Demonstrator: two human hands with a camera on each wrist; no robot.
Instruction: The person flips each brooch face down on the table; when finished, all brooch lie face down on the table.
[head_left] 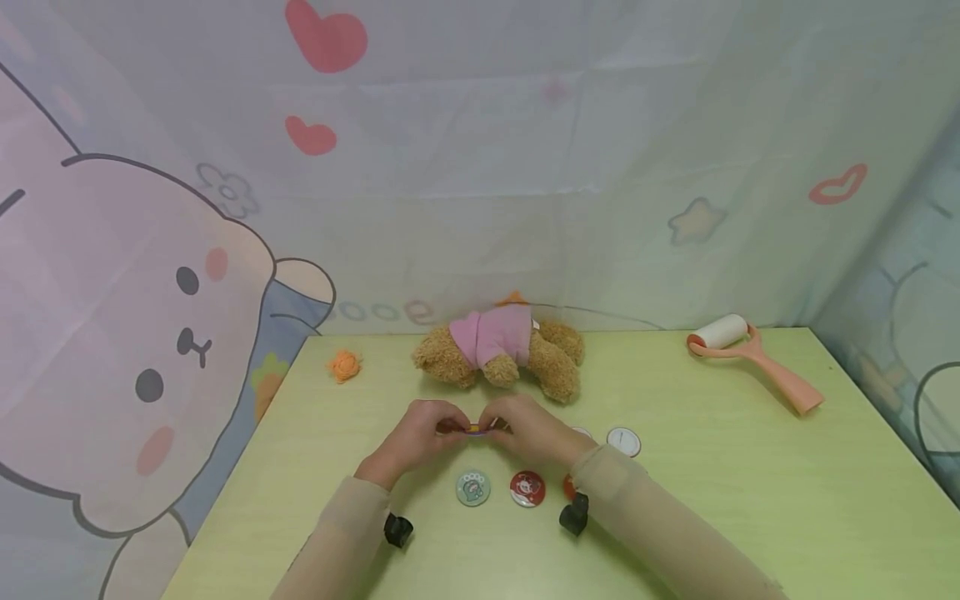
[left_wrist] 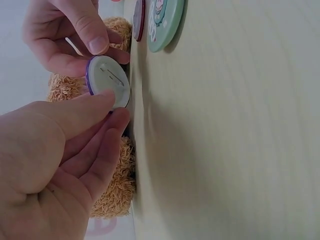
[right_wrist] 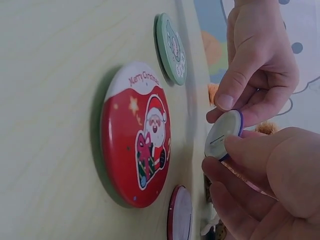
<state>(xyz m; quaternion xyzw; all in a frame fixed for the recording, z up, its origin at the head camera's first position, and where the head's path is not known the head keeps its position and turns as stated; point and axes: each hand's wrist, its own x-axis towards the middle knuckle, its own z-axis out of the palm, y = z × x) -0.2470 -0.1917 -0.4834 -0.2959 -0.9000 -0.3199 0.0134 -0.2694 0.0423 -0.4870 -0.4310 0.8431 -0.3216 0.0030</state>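
Left grip point(left_wrist: 55, 155) pinching badge point(left_wrist: 101, 76) edge; right grip point(right_wrist: 272, 175) pinching opposite edge; badge between.

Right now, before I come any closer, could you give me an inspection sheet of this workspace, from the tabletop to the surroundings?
Surface: pale yellow-green table; no spills visible.
Job's things: purple-edged badge, held up, pin side showing in both wrist views; green badge and red badge lie picture side up; white-backed badge lies pin side up; another badge is partly hidden by the right sleeve.
Clutter: plush toy in a pink top, lying down; lint roller; small orange object.
Hands: left hand and right hand both pinch the purple-edged badge.
Cables: nothing seen.
Surroundings: printed cloth backdrop behind the table.
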